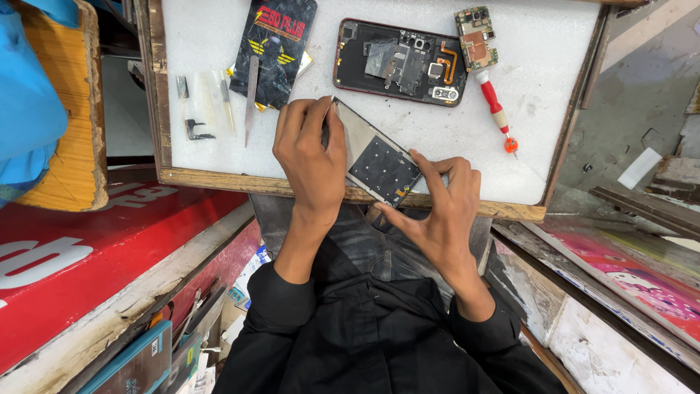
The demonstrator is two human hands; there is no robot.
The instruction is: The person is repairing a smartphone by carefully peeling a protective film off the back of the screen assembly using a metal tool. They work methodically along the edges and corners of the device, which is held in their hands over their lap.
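Observation:
A phone display panel (375, 159) with a dark patterned back lies tilted over the near edge of the white work tray (539, 109). My left hand (310, 157) covers its upper left end and grips that edge. My right hand (436, 213) holds the lower right corner with thumb and fingers. An opened phone body (397, 62) with exposed parts lies farther back on the tray. Beside the phone body sit a small circuit board (475, 36) and a red and white screwdriver (497, 111).
A black pouch with yellow print (275, 45), a metal pry tool (251, 95), tweezers and small parts (195, 130) lie at the tray's left. A red counter (87, 255) is at lower left, a wooden stool with blue cloth (65, 109) at far left, and a pink board (642, 281) at right.

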